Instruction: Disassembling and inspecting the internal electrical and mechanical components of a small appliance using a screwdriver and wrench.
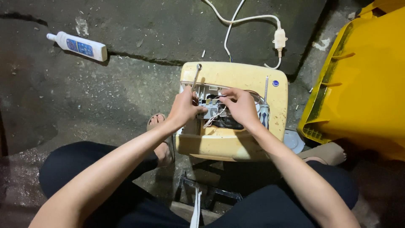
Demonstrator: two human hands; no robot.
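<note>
Yellowed plastic housing of an opened appliance stands on the concrete floor between the person's knees. The left hand is closed around a small grey component in the open cavity, while the right hand pinches thin white wires beside it. Steadying that part while easing the wires gently seems wise. A screwdriver lies on the housing; the cavity holds wiring and dark parts.

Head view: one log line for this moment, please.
left hand: gripping grey part in open yellowed casing | right hand: pinching wires | screwdriver: lying on casing | floor: white tube, yellow bin
</note>
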